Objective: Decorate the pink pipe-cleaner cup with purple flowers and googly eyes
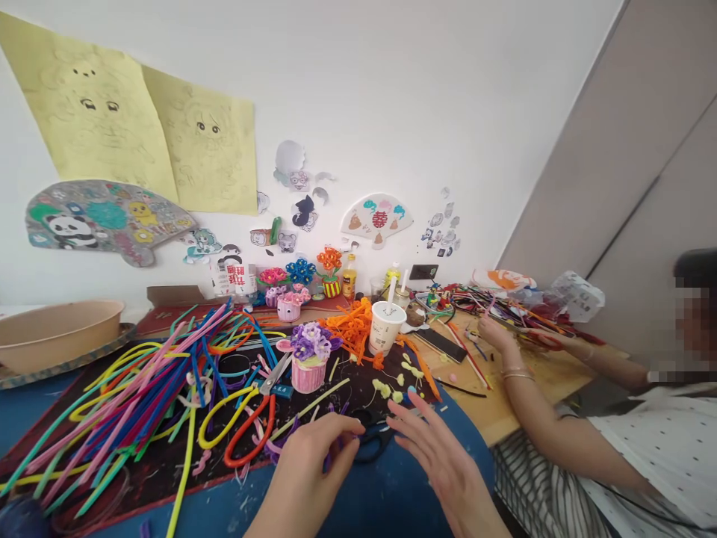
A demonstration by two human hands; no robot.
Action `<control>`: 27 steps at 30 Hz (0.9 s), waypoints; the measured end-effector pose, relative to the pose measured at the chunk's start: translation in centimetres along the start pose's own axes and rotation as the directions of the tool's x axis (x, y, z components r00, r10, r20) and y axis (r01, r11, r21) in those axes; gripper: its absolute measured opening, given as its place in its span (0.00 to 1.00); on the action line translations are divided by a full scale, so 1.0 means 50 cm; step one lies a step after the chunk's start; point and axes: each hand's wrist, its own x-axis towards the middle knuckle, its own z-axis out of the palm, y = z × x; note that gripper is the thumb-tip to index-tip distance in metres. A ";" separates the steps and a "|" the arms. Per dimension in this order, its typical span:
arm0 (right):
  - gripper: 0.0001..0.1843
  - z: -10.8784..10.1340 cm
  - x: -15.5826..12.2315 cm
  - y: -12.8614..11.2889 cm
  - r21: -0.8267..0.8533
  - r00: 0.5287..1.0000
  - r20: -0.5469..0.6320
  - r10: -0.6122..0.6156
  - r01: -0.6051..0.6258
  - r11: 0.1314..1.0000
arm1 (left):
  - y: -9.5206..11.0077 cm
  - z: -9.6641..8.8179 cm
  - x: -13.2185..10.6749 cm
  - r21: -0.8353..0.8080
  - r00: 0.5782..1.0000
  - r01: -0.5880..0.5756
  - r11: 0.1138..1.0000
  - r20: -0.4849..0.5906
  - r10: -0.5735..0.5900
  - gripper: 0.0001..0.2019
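Low at the table's front edge, my left hand (314, 467) is curled, with thumb and forefinger tips close together; anything held between them is too small to make out. My right hand (442, 456) is beside it, palm turned inward, fingers stretched out and holding nothing. Between the hands lie black-handled scissors (374, 442), partly hidden by my fingers. Just beyond stands a pink striped pot (308, 375) with purple pipe-cleaner flowers (312, 341). Left of it rest large scissors (267, 388) with yellow and red handles. Small yellow pipe-cleaner pieces (382, 388) lie past my right hand.
A big heap of coloured pipe cleaners (140, 388) covers the left side. A lidded paper cup (386, 329) stands by orange pipe cleaners (355, 329). A beige basin (61, 332) sits far left. At right, another person's arms (538, 411) reach over the wooden table (538, 381).
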 end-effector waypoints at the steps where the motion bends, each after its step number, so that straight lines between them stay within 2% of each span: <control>1: 0.36 0.007 0.001 -0.005 0.008 0.999 0.023 -0.025 0.025 1.000 | 0.007 0.004 0.000 -0.044 0.999 -0.036 0.998 -0.014 0.036 0.09; 5: 0.44 0.027 0.013 -0.027 -0.015 0.994 0.093 -0.059 0.061 0.998 | 0.037 0.016 -0.004 -0.183 0.990 -0.140 0.973 -0.058 0.132 0.07; 10: 0.43 0.037 0.026 -0.044 0.008 0.977 0.207 -0.056 0.055 0.998 | 0.058 0.028 -0.005 -0.225 0.942 -0.327 0.918 -0.148 0.300 0.04; 12: 0.41 0.041 0.027 -0.048 0.022 0.972 0.232 -0.050 0.046 0.999 | 0.066 0.027 -0.005 -0.210 0.928 -0.361 0.909 -0.172 0.329 0.04; 18: 0.41 0.051 0.027 -0.053 0.021 0.970 0.238 -0.053 0.049 0.999 | 0.090 0.015 -0.006 -0.192 0.960 -0.279 0.941 -0.076 0.269 0.06; 23: 0.38 0.055 0.025 -0.056 -0.007 0.974 0.217 -0.066 0.069 0.998 | 0.096 0.018 -0.007 -0.209 0.971 -0.237 0.949 -0.086 0.224 0.05; 27: 0.41 0.046 0.022 -0.056 -0.036 0.983 0.181 -0.030 0.037 0.999 | 0.099 0.020 -0.008 -0.226 0.977 -0.206 0.952 -0.102 0.187 0.05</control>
